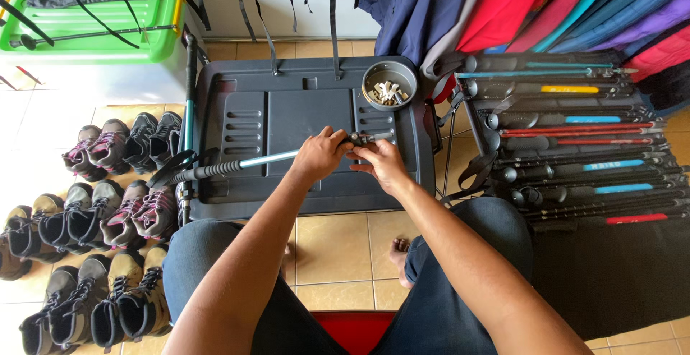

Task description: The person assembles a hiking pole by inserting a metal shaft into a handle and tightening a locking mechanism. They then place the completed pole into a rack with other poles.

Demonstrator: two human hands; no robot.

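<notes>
Over a dark grey ribbed plastic lid (pixel 287 111), the left hand (pixel 320 155) closes round a slim teal-and-black metal trekking pole (pixel 237 165); its fingers hide the shaft. The right hand (pixel 382 162) pinches the pole's tip end, which is hard to make out. Beyond, a round grey metal bowl (pixel 389 85) holds small pale pieces, unclear.

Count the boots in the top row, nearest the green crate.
4, side by side left of the grey lid: outermost pink-laced boot, second pink-laced boot, first dark boot, dark boot nearest the lid. None seem hidden.
</notes>
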